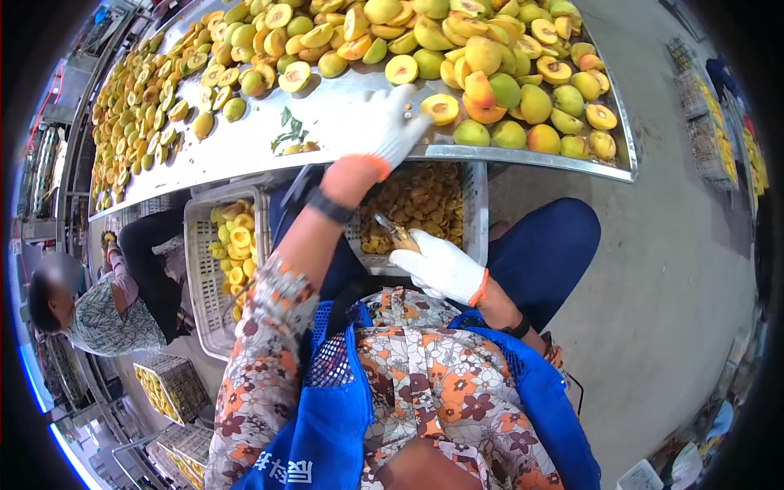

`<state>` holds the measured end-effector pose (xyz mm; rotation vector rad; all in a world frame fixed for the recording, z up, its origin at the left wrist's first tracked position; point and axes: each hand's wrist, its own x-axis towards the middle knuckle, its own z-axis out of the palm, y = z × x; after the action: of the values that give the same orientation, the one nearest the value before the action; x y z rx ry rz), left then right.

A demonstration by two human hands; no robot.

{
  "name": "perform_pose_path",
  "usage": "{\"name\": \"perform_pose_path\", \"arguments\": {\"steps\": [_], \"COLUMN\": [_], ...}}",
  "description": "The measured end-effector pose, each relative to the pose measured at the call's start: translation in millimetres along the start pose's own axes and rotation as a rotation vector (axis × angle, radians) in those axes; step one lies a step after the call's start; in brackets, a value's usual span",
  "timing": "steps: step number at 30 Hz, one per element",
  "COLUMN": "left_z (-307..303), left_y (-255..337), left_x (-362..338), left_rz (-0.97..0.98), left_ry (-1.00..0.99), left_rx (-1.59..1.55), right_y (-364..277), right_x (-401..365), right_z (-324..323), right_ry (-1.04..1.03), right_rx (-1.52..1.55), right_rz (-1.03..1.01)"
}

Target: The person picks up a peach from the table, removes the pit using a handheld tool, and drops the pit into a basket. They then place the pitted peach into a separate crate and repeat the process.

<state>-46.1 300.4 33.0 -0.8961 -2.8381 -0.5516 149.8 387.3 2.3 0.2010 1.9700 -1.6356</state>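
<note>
My left hand [382, 131], in a white glove with an orange cuff, is over the metal table [343, 114]. Its fingers are apart and hold nothing that I can see, though their tips are blurred. Just right of them lies a cut peach half [440, 109] with its brown centre facing up. Low in front of my lap, my gloved right hand [443, 266] is closed around a small metal-tipped pitting tool [395, 231]. Its tip points left and up, above a crate [475, 204] holding brownish fruit scraps [425, 200].
Many peach halves [482, 55] are heaped along the table's far side and right end. Green leaves [289, 131] lie near its front edge. A white crate [200, 269] of yellow halves stands left of my legs. Another person [106, 314] sits farther left, near more crates [175, 388].
</note>
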Motion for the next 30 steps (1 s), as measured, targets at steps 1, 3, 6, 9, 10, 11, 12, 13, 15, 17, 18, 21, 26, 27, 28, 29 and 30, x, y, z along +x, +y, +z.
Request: {"name": "perform_pose_path", "arguments": {"steps": [1, 3, 6, 9, 10, 11, 12, 13, 15, 17, 18, 21, 26, 27, 28, 29, 30], "left_z": [9.1, 42.1, 41.8, 9.9, -6.8, -16.6, -9.1, -23.0, -40.1, -42.3, -44.0, -27.3, -39.6, -37.7, -36.8, -38.9, -42.8], "left_y": [12.2, 9.7, 14.0, 9.8, 14.2, 12.5, -5.2, 0.6, 7.6, 7.6, 7.1, 6.0, 8.3, 7.8, 7.3, 6.6, 5.9], "left_x": [16.4, 37.0, 36.9, 19.3, 3.7, -9.3, -20.0, -33.8, -62.2, -78.4, -84.7, -96.4, -100.4, -101.2, -102.2, -102.9, -103.6], "left_rz": [-0.053, 0.044, 0.145, 0.176, 0.059, -0.064, -0.14, -0.224, -0.322, -0.363, -0.367, -0.233, -0.313, -0.29, -0.267, -0.269, -0.238], "left_ry": [-0.128, -0.106, -0.084, -0.088, -0.036, 0.016, -0.094, -0.149, -0.191, -0.261, -0.256, -0.085, -0.11, -0.071, -0.033, -0.033, -0.035], "left_rx": [-0.034, 0.028, 0.081, -0.275, -0.398, -0.52, -0.784, -1.03, -1.277, -1.626, -1.63, -1.449, -1.353, -1.305, -1.257, -1.26, -1.184], "right_y": [2.1, 3.8, 12.3, 5.3, -7.3, -20.8, -31.0, -34.6, -37.7, -39.8, -40.9, -39.5, -38.7, -35.6, -29.4, -25.3, -23.8], "right_x": [-1.5, -6.8, -7.3, -13.3, -20.4, -26.9, -30.0, -29.5, -25.1, -21.8, -19.8, -16.2, -13.7, -12.8, -11.2, -10.0, -9.5], "right_z": [0.1, -1.5, -6.0, -14.4, -17.6, -20.1, -21.9, -20.5, -14.0, -7.9, -5.0, 2.6, 11.5, 12.1, 12.8, 13.6, 14.8], "right_ry": [0.032, 0.084, 0.14, 0.43, 0.475, 0.51, 0.545, 0.57, 0.574, 0.587, 0.588, 0.59, 0.598, 0.598, 0.592, 0.584, 0.582], "right_rx": [0.015, 0.062, 0.131, -0.073, -0.012, -0.002, 0.005, -0.025, -0.055, -0.09, -0.14, -0.247, -0.435, -0.437, -0.54, -0.644, -0.647], "right_rz": [-0.012, -0.008, 0.004, -0.211, -0.227, -0.264, -0.303, -0.346, -0.381, -0.411, -0.41, -0.401, -0.338, -0.335, -0.398, -0.46, -0.459]}}
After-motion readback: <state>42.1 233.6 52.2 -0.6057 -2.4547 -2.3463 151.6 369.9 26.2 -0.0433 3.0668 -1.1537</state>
